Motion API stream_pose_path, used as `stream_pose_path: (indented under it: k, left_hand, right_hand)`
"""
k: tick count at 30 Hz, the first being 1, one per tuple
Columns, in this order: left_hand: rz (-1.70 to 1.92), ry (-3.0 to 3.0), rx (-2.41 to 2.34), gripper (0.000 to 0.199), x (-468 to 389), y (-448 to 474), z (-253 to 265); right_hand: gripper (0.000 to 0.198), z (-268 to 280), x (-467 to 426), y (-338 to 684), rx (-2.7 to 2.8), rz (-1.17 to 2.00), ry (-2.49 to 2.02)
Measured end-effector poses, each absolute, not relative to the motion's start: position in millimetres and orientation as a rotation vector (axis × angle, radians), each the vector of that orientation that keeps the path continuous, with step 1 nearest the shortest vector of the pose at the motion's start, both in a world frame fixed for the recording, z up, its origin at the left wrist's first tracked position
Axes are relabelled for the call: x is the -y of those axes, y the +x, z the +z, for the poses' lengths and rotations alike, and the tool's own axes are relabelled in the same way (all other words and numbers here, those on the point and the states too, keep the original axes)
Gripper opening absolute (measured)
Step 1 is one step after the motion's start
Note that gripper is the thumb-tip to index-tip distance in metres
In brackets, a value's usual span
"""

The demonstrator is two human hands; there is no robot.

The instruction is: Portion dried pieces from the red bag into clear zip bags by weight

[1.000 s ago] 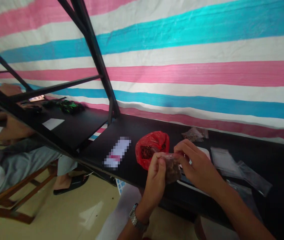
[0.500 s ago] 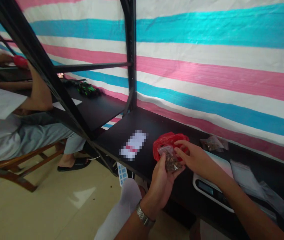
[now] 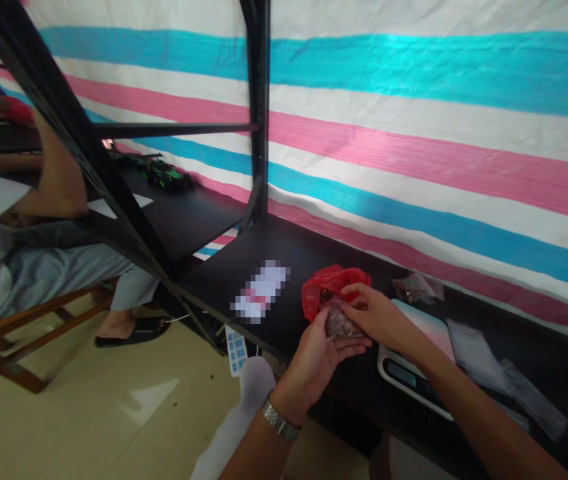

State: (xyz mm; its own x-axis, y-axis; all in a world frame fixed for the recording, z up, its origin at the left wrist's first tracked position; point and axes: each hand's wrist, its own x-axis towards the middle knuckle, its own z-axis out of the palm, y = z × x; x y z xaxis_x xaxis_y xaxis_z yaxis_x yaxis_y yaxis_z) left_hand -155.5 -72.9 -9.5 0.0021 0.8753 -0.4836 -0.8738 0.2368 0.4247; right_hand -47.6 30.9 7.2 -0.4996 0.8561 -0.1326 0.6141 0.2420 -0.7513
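Packet [image 3: 343, 327], clear and filled: just in front of red bag [image 3: 310, 301] | left hand [image 3: 318, 350]: clasped on it from below, thumb over it | right hand [image 3: 381, 317]: fingers at its top edge, pinch unclear | handling: support the base, keep the edge flat, press evenly

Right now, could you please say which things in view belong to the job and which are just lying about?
Likely for the job:
filled clear bag in the left hand
red bag
scale
flat clear bags
filled packets

Seemingly lying about:
blurred white item
green-and-black item
white sheet
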Motion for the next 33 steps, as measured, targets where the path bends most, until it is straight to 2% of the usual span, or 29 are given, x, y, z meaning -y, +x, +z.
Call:
stream_pose_path:
  k: [4,13,18,24,29,33]
  left_hand:
    - [1.339,0.017,-0.798,0.052,73.5,-154.5,-9.5]
    - [1.335,0.156,-0.883,0.04,67.8,-148.8,-16.8]
    - [1.368,0.444,-1.135,0.034,68.0,-144.1,-27.9]
    - [1.456,0.968,-1.316,0.045,85.4,-140.9,-31.1]
    - [1.466,1.343,-1.334,0.045,91.1,-134.3,-23.2]
    - [1.504,1.436,-1.366,0.04,81.2,-122.1,-28.1]
  right_hand:
    - [0.027,7.8,-31.9,-53.0,2.141,1.133,-1.39]
    - [0.022,6.3,-30.1,-40.8,2.025,1.219,-1.317]
    - [0.03,6.4,-21.4,-28.1,2.023,1.239,-1.111]
    - [0.035,19.4,-0.8,0.1,1.868,1.304,-0.987]
    - [0.033,24.8,12.0,29.0,1.804,1.231,-1.056]
    - [0.028,29.6,16.7,49.3,1.759,1.016,-1.123]
